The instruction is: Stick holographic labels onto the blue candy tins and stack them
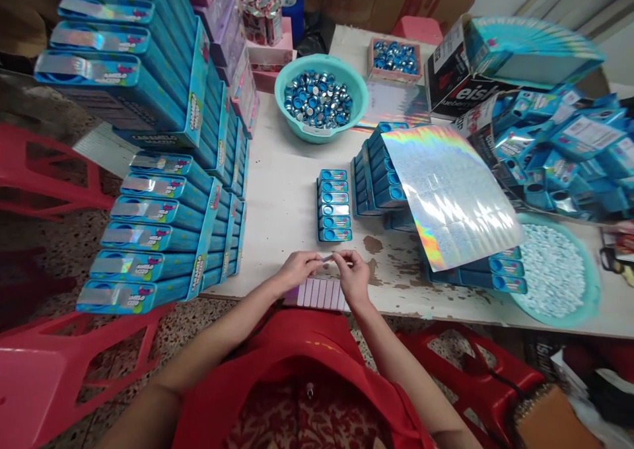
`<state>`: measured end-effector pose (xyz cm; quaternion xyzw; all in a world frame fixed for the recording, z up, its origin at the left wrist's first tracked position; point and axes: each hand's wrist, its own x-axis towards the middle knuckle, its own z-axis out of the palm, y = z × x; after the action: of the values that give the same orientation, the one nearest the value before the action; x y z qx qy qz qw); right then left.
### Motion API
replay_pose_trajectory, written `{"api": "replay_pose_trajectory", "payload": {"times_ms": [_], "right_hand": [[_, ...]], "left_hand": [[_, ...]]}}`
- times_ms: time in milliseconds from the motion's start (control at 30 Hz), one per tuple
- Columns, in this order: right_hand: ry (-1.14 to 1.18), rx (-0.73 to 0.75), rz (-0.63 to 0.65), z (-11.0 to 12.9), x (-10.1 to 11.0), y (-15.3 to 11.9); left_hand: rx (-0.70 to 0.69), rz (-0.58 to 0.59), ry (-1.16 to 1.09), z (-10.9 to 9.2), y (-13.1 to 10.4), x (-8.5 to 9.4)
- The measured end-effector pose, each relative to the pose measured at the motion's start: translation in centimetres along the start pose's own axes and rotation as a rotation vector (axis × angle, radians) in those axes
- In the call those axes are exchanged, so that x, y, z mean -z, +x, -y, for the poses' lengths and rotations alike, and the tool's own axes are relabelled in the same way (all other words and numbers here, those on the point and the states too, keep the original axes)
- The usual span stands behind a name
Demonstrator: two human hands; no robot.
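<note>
Near the table's front edge, my left hand (300,269) and my right hand (353,274) pinch a small thin strip (327,259) between their fingertips. It looks like a label, but it is too small to be sure. Just below the hands, a sheet of pale lilac labels (321,294) lies at the table edge, partly covered by the right hand. Straight beyond my fingers stands a short row of blue printed boxes (335,210), set close together. Neither hand touches these boxes.
Tall stacks of blue boxes (163,231) line the left. Ahead is a turquoise basin (321,132) of small metal caps. A shiny holographic sheet (450,191) lies on more boxes at right, beside a basin of pale pieces (549,271) and a heap of blue cartons (569,145).
</note>
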<state>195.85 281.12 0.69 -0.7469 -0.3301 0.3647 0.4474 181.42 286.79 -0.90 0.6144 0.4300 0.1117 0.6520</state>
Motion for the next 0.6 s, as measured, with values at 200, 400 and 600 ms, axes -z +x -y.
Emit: {"api": "replay_pose_trajectory", "payload": {"times_ms": [200, 400, 600], "right_hand": [[-0.117, 0.1, -0.277, -0.6, -1.3, 4.0], [-0.018, -0.009, -0.326, -1.3, -2.7, 5.4], [-0.048, -0.011, -0.369, -1.0, -2.3, 5.4]], "left_hand": [[-0.062, -0.078, 0.031, -2.5, 4.3, 2.1], [-0.055, -0.199, 0.165, -1.3, 6.1, 1.4], [0.179, -0.263, 0.481, -0.5, 4.9, -1.5]]}}
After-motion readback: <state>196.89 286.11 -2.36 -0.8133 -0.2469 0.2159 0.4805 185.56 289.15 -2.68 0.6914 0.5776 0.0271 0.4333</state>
